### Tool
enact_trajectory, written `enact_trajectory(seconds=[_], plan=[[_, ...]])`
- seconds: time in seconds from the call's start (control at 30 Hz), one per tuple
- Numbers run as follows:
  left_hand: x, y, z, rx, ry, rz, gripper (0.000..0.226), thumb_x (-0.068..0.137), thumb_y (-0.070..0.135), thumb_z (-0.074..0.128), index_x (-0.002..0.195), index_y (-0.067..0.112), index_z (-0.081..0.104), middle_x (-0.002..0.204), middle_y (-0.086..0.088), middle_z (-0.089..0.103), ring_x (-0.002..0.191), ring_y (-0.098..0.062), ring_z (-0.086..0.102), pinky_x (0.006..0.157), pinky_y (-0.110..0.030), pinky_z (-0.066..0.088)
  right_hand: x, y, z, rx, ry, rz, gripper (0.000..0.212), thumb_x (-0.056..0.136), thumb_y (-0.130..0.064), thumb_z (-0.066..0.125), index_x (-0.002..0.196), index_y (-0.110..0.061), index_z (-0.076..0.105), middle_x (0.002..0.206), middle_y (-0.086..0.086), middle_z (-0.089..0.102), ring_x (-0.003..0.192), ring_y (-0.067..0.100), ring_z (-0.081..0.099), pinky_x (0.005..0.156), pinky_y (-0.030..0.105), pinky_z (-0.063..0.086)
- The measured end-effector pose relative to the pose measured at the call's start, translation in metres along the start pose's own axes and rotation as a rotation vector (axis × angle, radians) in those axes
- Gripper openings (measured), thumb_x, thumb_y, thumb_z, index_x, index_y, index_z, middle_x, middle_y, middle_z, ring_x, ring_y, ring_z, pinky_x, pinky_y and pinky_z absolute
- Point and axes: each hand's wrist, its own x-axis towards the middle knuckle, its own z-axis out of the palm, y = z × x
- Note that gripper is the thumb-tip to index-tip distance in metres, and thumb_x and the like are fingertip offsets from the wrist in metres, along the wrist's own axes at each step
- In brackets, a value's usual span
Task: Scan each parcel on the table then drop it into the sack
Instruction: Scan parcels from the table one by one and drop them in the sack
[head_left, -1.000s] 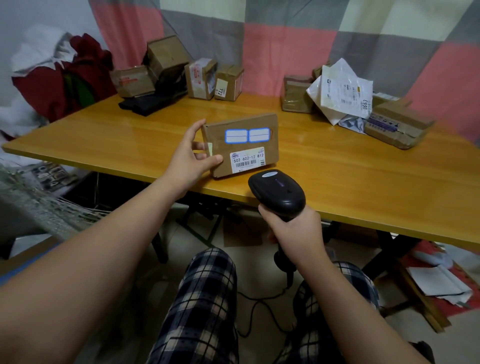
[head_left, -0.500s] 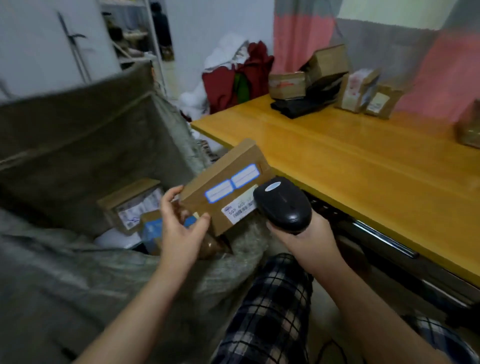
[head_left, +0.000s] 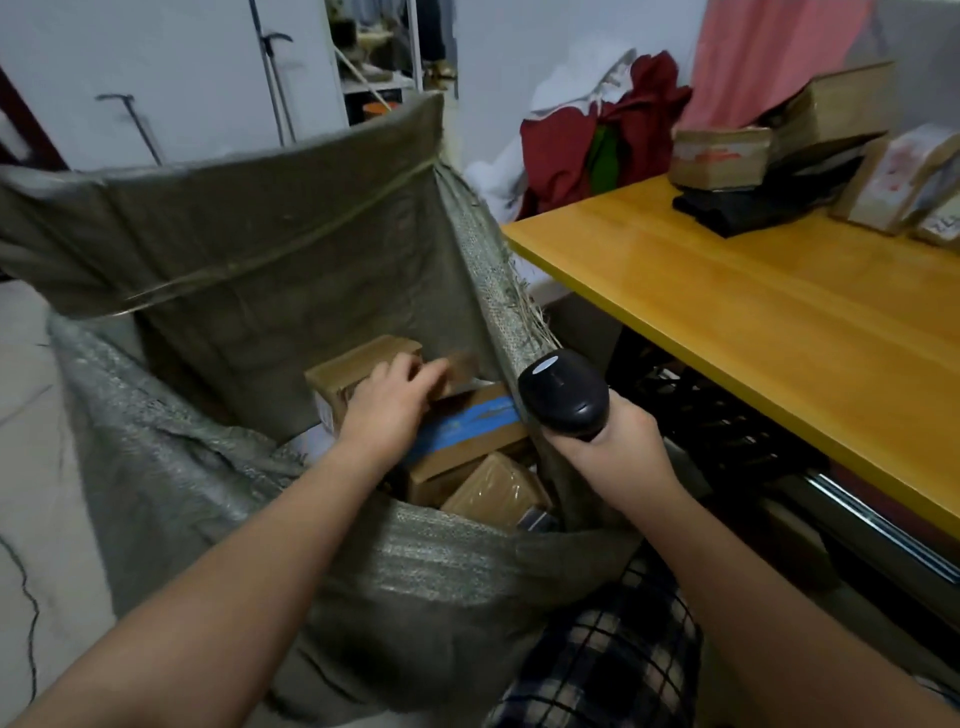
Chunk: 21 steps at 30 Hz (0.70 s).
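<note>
My left hand (head_left: 387, 410) reaches down into the open grey-green woven sack (head_left: 260, 208), fingers apart. Just past the fingertips is the brown parcel (head_left: 460, 366), blurred, above the boxes lying in the sack. Among those are a blue-taped box (head_left: 467, 431), a plain brown box (head_left: 358, 364) and a film-wrapped box (head_left: 493, 491). My right hand (head_left: 608, 447) grips the black barcode scanner (head_left: 563, 395) at the sack's right edge. More brown parcels (head_left: 719, 156) stand at the far end of the yellow wooden table (head_left: 779, 322).
The table's corner lies right of the sack. A black flat item (head_left: 753, 208) sits under a tilted box (head_left: 831, 109), with labelled boxes (head_left: 898, 176) beside it. A red and white cloth heap (head_left: 571, 140) lies behind the table. My checked trousers show below.
My view swung left from the table to the sack. The left hand carried the parcel from the table's edge down into the sack. The scanner hand came along beside it.
</note>
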Motion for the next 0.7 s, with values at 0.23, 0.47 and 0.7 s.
enact_trajectory(seconds=[0.23, 0.47, 0.7], plan=[[0.02, 0.029, -0.007, -0.028, 0.014, 0.026, 0.043, 0.096, 0.037, 0.05, 0.135, 0.02, 0.047, 0.128, -0.008, 0.052, 0.116, -0.029, 0.048, 0.096, -0.041, 0.041, 0.002, 0.013, -0.03, 0.022, 0.074, 0.091, 0.042, 0.075, -0.024, 0.081, 0.113, -0.021, 0.063, 0.098, -0.003, 0.065, 0.093, 0.009, 0.055, 0.081, 0.025, 0.041], [0.018, 0.119, -0.052, -0.229, 0.161, 0.261, 0.041, 0.096, 0.034, 0.051, 0.135, 0.021, 0.048, 0.128, -0.002, 0.052, 0.119, -0.024, 0.048, 0.096, -0.039, 0.04, -0.015, 0.013, -0.094, 0.043, 0.235, 0.118, 0.024, 0.078, -0.029, 0.078, 0.095, -0.021, 0.064, 0.075, -0.012, 0.061, 0.078, 0.009, 0.057, 0.056, 0.007, 0.036], [0.019, 0.263, -0.067, -0.364, 0.113, 0.555, 0.045, 0.097, 0.035, 0.051, 0.14, 0.021, 0.043, 0.134, -0.002, 0.049, 0.121, -0.023, 0.046, 0.096, -0.034, 0.04, -0.064, 0.025, -0.217, 0.086, 0.564, 0.243, 0.023, 0.078, -0.035, 0.076, 0.091, -0.017, 0.067, 0.06, -0.003, 0.061, 0.057, 0.017, 0.06, 0.057, 0.028, 0.044]])
